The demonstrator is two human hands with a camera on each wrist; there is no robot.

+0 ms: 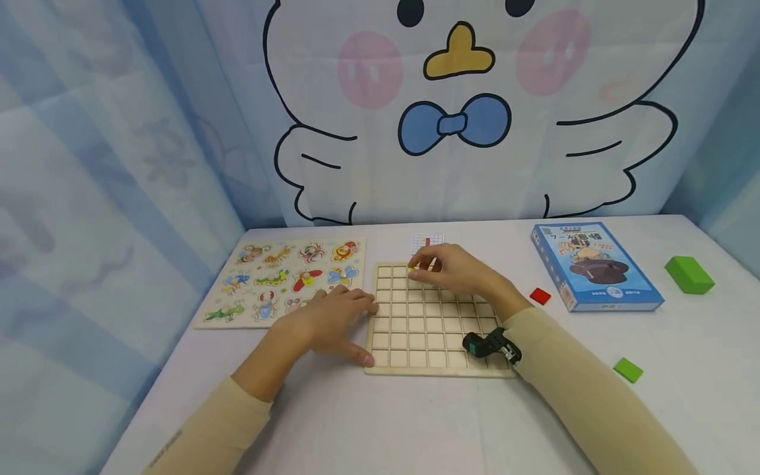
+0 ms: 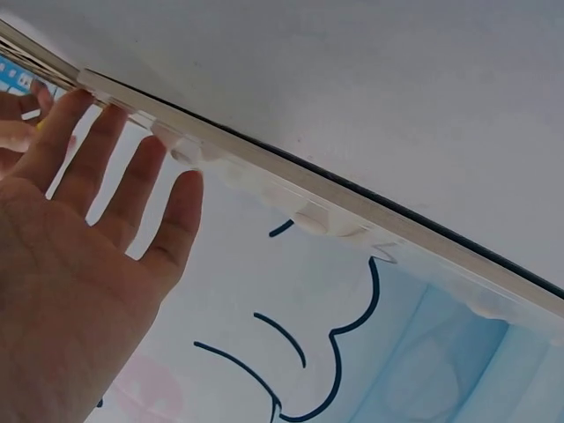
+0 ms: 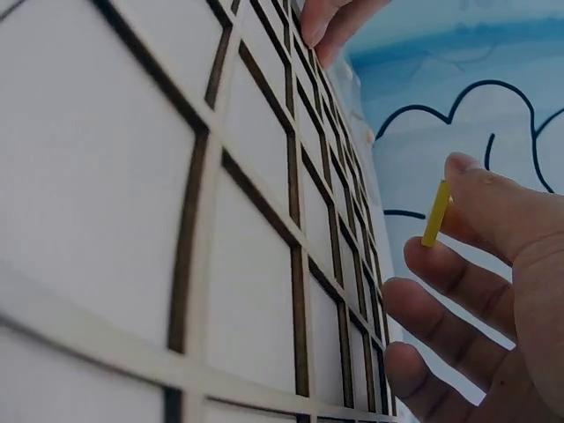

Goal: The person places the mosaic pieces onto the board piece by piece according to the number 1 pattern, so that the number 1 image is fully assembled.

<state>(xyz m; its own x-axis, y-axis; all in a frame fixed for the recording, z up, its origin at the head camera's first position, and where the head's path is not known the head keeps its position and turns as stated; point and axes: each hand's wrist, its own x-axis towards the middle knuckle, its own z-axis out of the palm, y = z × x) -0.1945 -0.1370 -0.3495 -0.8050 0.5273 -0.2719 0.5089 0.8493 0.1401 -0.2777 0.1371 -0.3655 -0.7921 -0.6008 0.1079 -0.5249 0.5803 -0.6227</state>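
Note:
Between thumb and index finger, my right hand (image 1: 451, 269) pinches a small, thin yellow tile (image 3: 435, 214). In the head view it hovers over the upper left part of a wooden grid board (image 1: 417, 324). The right wrist view shows the tile edge-on beside the grid, its other fingers loosely bent. My left hand (image 1: 332, 320) is spread at the board's left edge, thumb by the lower left corner and fingertips by the left side. Part of this hand overlaps a wooden board with insect pictures (image 1: 270, 264). My right forearm hides some squares at the grid's right side.
A small card with a printed grid (image 1: 436, 239) lies behind the board. To the right are a red tile (image 1: 540, 295), a blue game box (image 1: 600, 267), a green block (image 1: 689, 274) and a green tile (image 1: 628, 370). A printed curtain (image 1: 380, 171) hangs behind the table.

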